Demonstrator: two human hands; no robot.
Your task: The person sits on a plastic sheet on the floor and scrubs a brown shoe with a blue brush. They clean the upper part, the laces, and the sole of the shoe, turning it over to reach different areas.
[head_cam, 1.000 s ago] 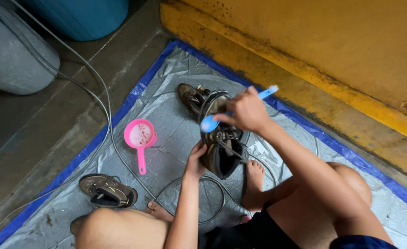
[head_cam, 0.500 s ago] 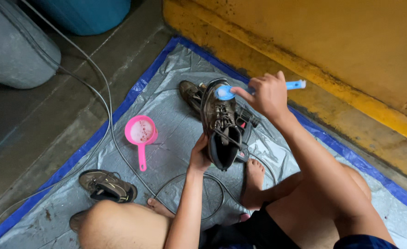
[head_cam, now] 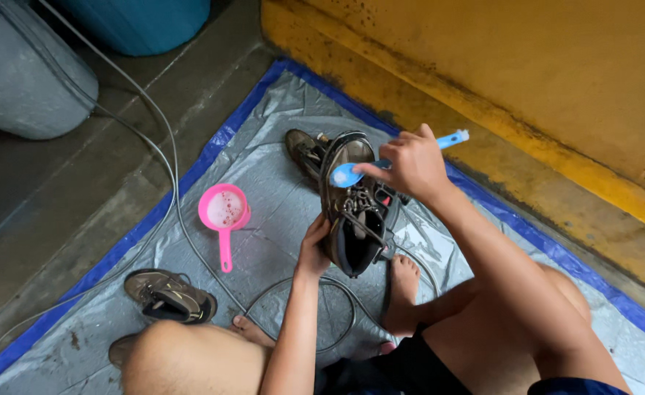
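The left hand (head_cam: 314,249) grips the boot (head_cam: 353,205) at its heel while the right hand (head_cam: 409,164), at two o'clock, holds a blue brush (head_cam: 348,174) on its toe.

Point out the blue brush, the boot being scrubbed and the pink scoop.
blue brush (head_cam: 346,175), head view, on its round head over the boot.
boot (head_cam: 352,219), head view, on the laced tongue.
pink scoop (head_cam: 224,208), head view, on the bowl.
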